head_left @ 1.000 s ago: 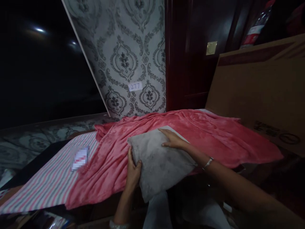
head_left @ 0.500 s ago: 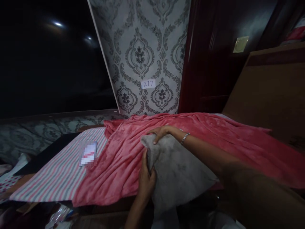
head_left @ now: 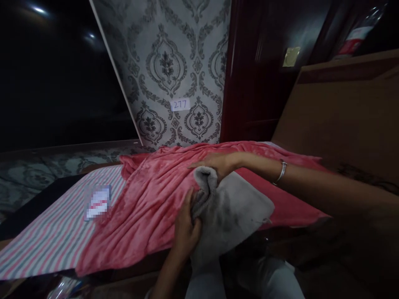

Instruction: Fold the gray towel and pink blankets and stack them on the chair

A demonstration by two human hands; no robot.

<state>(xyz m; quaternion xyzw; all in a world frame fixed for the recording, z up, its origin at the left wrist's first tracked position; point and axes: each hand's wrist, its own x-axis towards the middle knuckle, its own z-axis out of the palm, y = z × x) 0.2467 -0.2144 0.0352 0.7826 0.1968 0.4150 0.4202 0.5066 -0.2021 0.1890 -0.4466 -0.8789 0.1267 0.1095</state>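
Note:
A grey plush cloth (head_left: pixel 232 207) with dark smudges hangs over the front of the pink blanket (head_left: pixel 146 211). My left hand (head_left: pixel 187 226) grips its left edge, with the thumb in front and the fingers along the side. At the cloth's upper corner, my right hand (head_left: pixel 222 163) holds the bunched rim, which curls into a small open fold. Part of the right hand's fingers is hidden behind that fold. A silver bangle (head_left: pixel 283 171) circles the right wrist.
A striped cloth (head_left: pixel 59 220) lies under the blanket at left, with a blurred card-like item (head_left: pixel 99 203) on it. Behind stand a dark screen (head_left: pixel 62 83), patterned wall (head_left: pixel 168 62) and dark red door (head_left: pixel 258 83). A large cardboard box (head_left: pixel 339 112) fills the right side.
The grey cloth's top edge has folded over and bunched up under my right hand, which now sits farther behind it. The view has shifted right.

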